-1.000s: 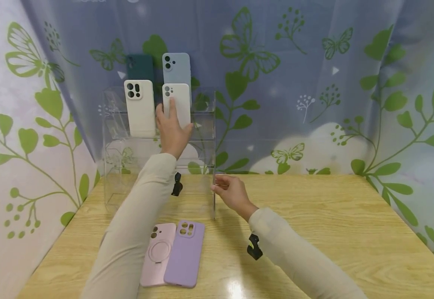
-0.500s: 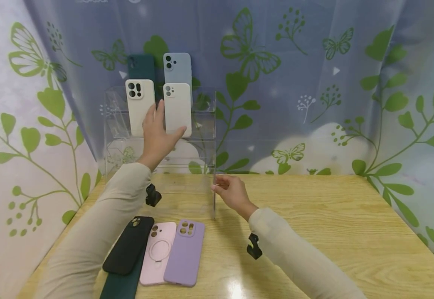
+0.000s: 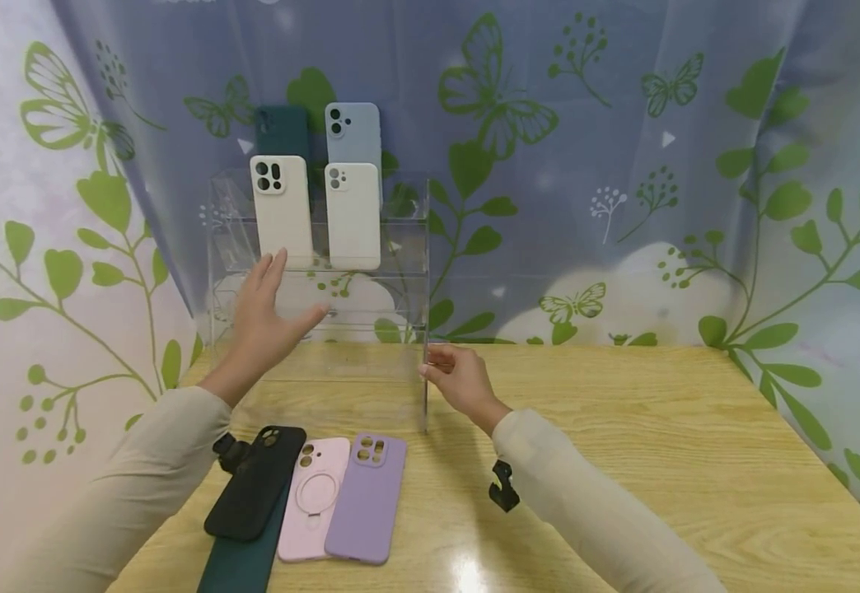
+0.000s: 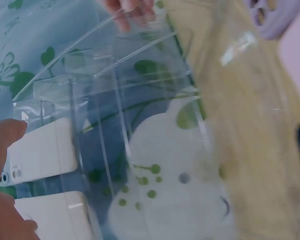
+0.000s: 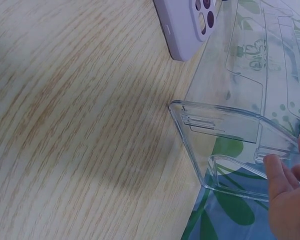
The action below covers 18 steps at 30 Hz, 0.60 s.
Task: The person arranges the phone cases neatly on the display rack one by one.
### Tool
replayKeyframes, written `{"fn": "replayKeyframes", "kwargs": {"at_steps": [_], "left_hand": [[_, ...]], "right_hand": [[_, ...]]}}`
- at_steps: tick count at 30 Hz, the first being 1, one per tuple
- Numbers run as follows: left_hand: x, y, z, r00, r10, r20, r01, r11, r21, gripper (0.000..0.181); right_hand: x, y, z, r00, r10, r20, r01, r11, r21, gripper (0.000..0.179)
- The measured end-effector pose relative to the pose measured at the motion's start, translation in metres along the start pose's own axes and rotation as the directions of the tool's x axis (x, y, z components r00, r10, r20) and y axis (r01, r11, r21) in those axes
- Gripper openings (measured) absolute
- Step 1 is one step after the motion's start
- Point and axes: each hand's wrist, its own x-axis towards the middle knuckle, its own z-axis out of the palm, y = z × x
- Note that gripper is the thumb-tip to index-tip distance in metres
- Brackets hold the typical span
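At the lower left of the frame, a flat dark green phone case [image 3: 237,568] lies on the light wood-grain tabletop [image 3: 660,412], partly covered by a matte black phone case [image 3: 255,486]. Above them is the left grip [image 3: 262,321], a bare hand with fingers straight and thumb spread apart, clasping nothing; its fingertips overlap the foot of a cream phone case [image 3: 284,214], but I cannot tell whether they touch. That case stands in a clear stepped plastic rack [image 3: 371,329], a deep teal phone case [image 3: 285,132] rising behind it. Next, at bottom centre-left, lies a pale pink phone case [image 3: 316,494] with a back ring; at upper centre, a plain white phone case [image 3: 354,222] stands before a pale blue phone case [image 3: 359,136]. Below, a lilac phone case [image 3: 366,502] overlaps the pink one's edge. Rightmost, the right grip [image 3: 461,379] pinches the rack's side edge. The racking looks about half done: four cases stand up there, four lie flat on the tabletop.
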Motion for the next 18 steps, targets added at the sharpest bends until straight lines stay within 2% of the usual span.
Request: {"fn": "replayKeyframes", "kwargs": {"at_steps": [4,12,18], "left_hand": [[-0.022,-0.011,-0.005,0.999,-0.032,0.043,0.030,0.999,0.044,0.090],[-0.072,-0.034,-0.009,0.994,-0.036,0.107,0.027,0.996,0.082,0.091],[-0.105,-0.046,-0.005,0.989,-0.055,0.141,0.037,0.991,0.126,0.091]], "right_hand": [[-0.001,0.000,0.001,1.000,0.000,0.001,0.000,1.000,0.011,0.043],[-0.002,-0.001,0.001,1.000,-0.026,-0.006,0.026,1.000,0.004,0.043],[-0.002,0.000,-0.001,1.000,-0.024,-0.006,0.024,1.000,0.007,0.043]]}}
